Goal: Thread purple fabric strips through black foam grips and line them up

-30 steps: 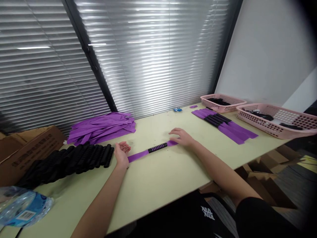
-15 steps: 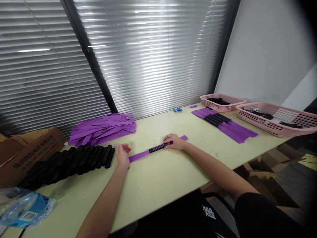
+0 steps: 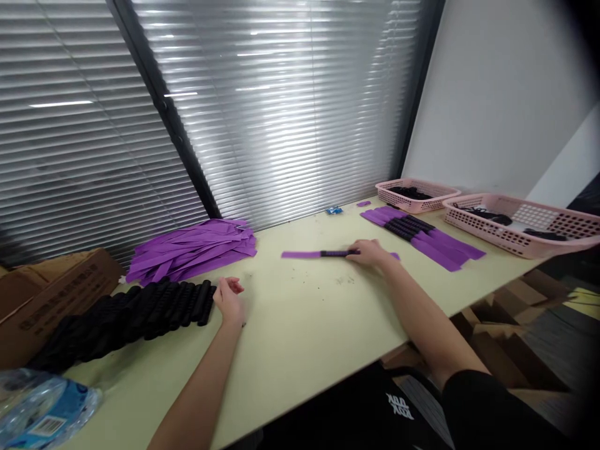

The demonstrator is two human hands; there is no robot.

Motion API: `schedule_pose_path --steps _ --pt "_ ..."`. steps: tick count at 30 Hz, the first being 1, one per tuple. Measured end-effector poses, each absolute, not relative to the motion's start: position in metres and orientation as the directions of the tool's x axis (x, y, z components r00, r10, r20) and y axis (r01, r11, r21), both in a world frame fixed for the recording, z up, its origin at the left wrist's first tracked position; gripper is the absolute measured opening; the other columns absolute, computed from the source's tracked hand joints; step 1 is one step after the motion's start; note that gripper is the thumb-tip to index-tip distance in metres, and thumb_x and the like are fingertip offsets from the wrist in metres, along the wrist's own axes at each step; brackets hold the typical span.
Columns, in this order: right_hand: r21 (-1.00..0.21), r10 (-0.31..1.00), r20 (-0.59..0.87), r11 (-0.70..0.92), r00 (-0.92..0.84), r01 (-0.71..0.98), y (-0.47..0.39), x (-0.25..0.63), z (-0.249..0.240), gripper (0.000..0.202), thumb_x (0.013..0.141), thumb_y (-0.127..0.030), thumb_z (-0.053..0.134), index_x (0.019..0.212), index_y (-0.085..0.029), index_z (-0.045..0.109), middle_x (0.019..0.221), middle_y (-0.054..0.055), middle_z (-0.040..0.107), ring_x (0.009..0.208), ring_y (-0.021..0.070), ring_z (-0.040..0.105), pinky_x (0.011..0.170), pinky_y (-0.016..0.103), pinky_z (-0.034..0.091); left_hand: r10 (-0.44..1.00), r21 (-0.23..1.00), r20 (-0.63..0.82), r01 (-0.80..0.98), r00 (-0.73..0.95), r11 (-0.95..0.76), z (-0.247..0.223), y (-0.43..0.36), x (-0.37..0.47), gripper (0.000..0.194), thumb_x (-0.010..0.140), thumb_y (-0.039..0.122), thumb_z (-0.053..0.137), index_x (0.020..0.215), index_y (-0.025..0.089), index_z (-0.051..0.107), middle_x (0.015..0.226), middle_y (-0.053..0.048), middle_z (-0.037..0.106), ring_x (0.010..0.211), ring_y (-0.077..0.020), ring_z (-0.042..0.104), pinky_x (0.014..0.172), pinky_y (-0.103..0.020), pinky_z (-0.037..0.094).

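Note:
My right hand is closed on a purple strap that runs through a ridged black sleeve. One purple end sticks out to the left, and a short tip shows beyond the hand on the right. My left hand holds nothing, its fingers loosely curled and slightly apart. It is beside the right end of a row of black ridged sleeves; whether it touches them I cannot tell. Behind that row lies a heap of purple straps. At the right, several purple straps with black sleeves lie side by side.
Two pink baskets, a far one and a nearer one, hold black items. At the left are a cardboard box and a clear plastic bottle. A small blue packet lies near the window blinds.
My right hand has moved right and away from me, taking the sleeved strap along. The strap's left end has come away from my left hand, which stays near the black sleeves.

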State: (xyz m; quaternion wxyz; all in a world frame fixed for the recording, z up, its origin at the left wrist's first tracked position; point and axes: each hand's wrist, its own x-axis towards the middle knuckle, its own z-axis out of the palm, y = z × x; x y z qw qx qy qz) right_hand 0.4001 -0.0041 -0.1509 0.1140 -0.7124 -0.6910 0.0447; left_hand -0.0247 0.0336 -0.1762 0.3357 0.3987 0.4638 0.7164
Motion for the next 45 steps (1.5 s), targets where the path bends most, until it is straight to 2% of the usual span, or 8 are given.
schedule_pose_path --steps 4,8,21,32,35,37,40,45 --pt "-0.162 0.844 0.133 -0.498 0.519 0.852 -0.028 0.469 -0.155 0.039 0.085 -0.041 0.051 0.103 -0.009 0.068 0.107 0.024 0.061 0.102 0.0410 0.050 0.086 0.067 0.024 0.859 0.934 0.285 -0.077 -0.425 -0.349 -0.178 0.033 -0.023 0.042 0.083 0.048 0.043 0.066 0.013 0.060 0.050 0.002 0.051 0.044 -0.0103 0.048 0.046 -0.023 0.039" --pt "-0.221 0.653 0.181 -0.702 0.736 0.677 -0.038 0.501 -0.170 0.044 0.083 -0.047 0.054 0.115 -0.019 0.064 0.120 0.019 0.056 0.113 0.0417 0.042 0.089 0.064 0.026 0.864 0.934 0.307 -0.050 -0.399 -0.355 -0.177 0.031 -0.021 0.042 0.083 0.048 0.043 0.066 0.013 0.060 0.050 0.002 0.051 0.044 -0.0098 0.048 0.046 -0.022 0.039" --pt "-0.346 0.467 0.405 -0.717 0.786 0.605 -0.024 0.507 -0.192 0.028 0.078 -0.028 0.055 0.103 -0.025 0.069 0.109 0.011 0.059 0.106 0.0316 0.042 0.092 0.057 0.027 0.873 0.940 0.336 0.077 -0.352 -0.331 -0.174 0.026 -0.019 0.042 0.084 0.049 0.040 0.068 0.014 0.059 0.054 0.002 0.051 0.049 -0.0113 0.050 0.049 -0.023 0.041" --pt "-0.378 0.501 0.442 -0.648 0.744 0.662 -0.017 0.496 -0.195 0.032 0.080 -0.029 0.056 0.109 -0.022 0.066 0.115 0.015 0.054 0.109 0.0330 0.037 0.088 0.053 0.024 0.902 0.817 0.386 0.526 -0.193 -0.237 -0.174 0.028 -0.027 0.028 0.084 0.040 0.045 0.079 0.018 0.063 0.075 -0.004 0.064 0.076 -0.0193 0.060 0.076 -0.031 0.046" --pt "-0.368 0.547 0.465 -0.596 0.696 0.714 -0.012 0.481 -0.192 0.032 0.080 -0.029 0.054 0.109 -0.023 0.065 0.115 0.013 0.054 0.107 0.0313 0.037 0.090 0.053 0.022 0.887 0.652 0.441 0.727 -0.136 -0.213 -0.170 0.020 -0.028 0.024 0.081 0.035 0.053 0.093 0.019 0.065 0.108 -0.011 0.064 0.105 -0.0284 0.054 0.096 -0.045 0.037" --pt "-0.351 0.575 0.482 -0.565 0.661 0.747 -0.009 0.470 -0.190 0.032 0.080 -0.031 0.053 0.109 -0.024 0.064 0.115 0.011 0.054 0.107 0.0306 0.037 0.090 0.053 0.021 0.863 0.386 0.500 0.911 -0.074 -0.146 -0.168 0.013 -0.027 0.032 0.081 0.034 0.055 0.107 0.018 0.063 0.132 -0.016 0.050 0.124 -0.0359 0.040 0.103 -0.056 0.024" --pt "-0.328 0.614 0.488 -0.529 0.620 0.783 -0.004 0.456 -0.189 0.031 0.082 -0.034 0.051 0.107 -0.023 0.065 0.114 0.009 0.055 0.107 0.0301 0.038 0.090 0.052 0.022 0.841 0.034 0.540 0.999 -0.027 0.010 -0.168 0.006 -0.027 0.046 0.085 0.038 0.051 0.122 0.011 0.057 0.145 -0.024 0.032 0.134 -0.0439 0.023 0.104 -0.063 0.016" --pt "-0.315 0.624 0.505 -0.510 0.597 0.800 -0.002 0.449 -0.189 0.029 0.083 -0.035 0.049 0.105 -0.024 0.066 0.113 0.007 0.056 0.106 0.0284 0.038 0.090 0.050 0.020 0.857 -0.119 0.511 0.981 -0.071 0.153 -0.170 0.008 -0.034 0.061 0.086 0.047 0.048 0.128 0.004 0.053 0.145 -0.029 0.030 0.136 -0.0487 0.015 0.105 -0.063 0.012"
